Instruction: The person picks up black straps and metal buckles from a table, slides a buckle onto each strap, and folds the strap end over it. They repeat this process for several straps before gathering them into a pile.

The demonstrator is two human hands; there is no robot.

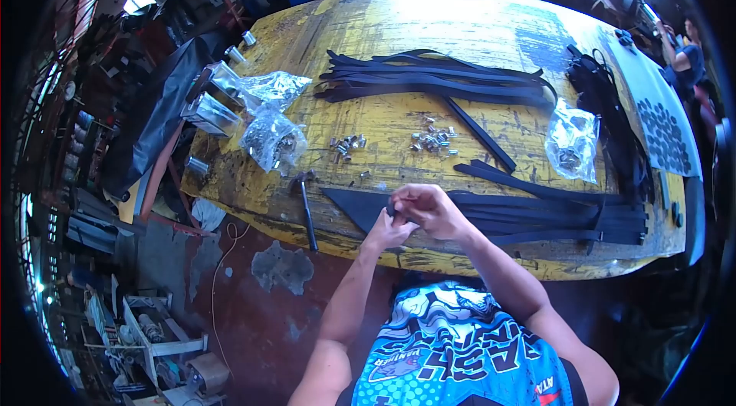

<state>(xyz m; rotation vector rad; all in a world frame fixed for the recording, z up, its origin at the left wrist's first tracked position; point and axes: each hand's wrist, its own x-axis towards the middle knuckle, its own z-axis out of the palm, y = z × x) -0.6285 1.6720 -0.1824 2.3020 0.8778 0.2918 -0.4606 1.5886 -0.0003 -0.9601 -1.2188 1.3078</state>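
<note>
My left hand and my right hand meet above the table's near edge. The fingers of both are closed around a small dark piece, mostly hidden by them. Below and beside the hands lies a black triangular sheet, with a stack of black strips to its right. A hammer rests at the table edge, left of my hands. Two small piles of metal pieces, one on the left and a larger one on the right, sit beyond the hands.
The yellow table bears a long bundle of black straps, plastic bags and metal tins at left, and another bag at right. Dark discs lie on a grey sheet. A person is at the far right.
</note>
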